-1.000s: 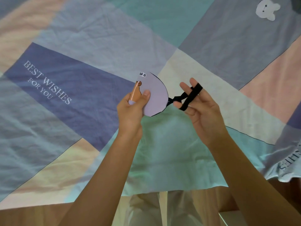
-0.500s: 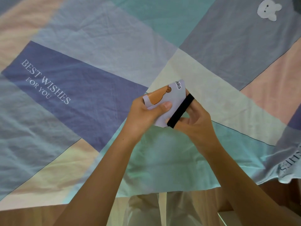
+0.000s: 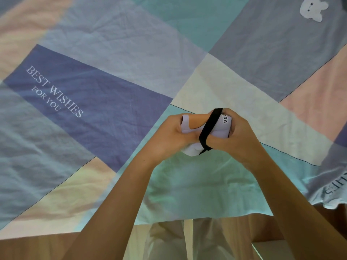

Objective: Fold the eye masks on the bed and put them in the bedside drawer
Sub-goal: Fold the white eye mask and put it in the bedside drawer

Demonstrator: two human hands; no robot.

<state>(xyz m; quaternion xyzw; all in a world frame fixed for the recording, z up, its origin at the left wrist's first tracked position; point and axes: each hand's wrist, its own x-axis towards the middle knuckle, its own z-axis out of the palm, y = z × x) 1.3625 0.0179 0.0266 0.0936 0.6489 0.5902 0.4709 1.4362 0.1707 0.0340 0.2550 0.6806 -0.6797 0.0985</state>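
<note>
Both hands meet above the near middle of the bed, and between them sits one eye mask [image 3: 195, 128], pale lilac with an orange patch and a small black-and-white label, already doubled over into a compact bundle. The left hand [image 3: 169, 135] closes around the bundle's left end, thumb underneath and fingers curled over the top edge; the right hand [image 3: 242, 136] closes on its right end, and the black elastic strap [image 3: 210, 129] runs diagonally across the front of the fold, looping round the near side by the right fingers. By the look of it the folding of this mask is nearly finished, with the strap being wound round to keep the bundle shut, though whether the band is fully seated at the back is hidden by the hands. What remains, judging by the task, is carrying it to the bedside drawer, and neither a drawer nor any other container is in view, so nothing can be said of its contents. The patchwork bedspread [image 3: 112, 53], with its printed lettering on the left and a white rabbit motif [image 3: 312, 8] at the far right, shows no other masks lying on it within this view.
</note>
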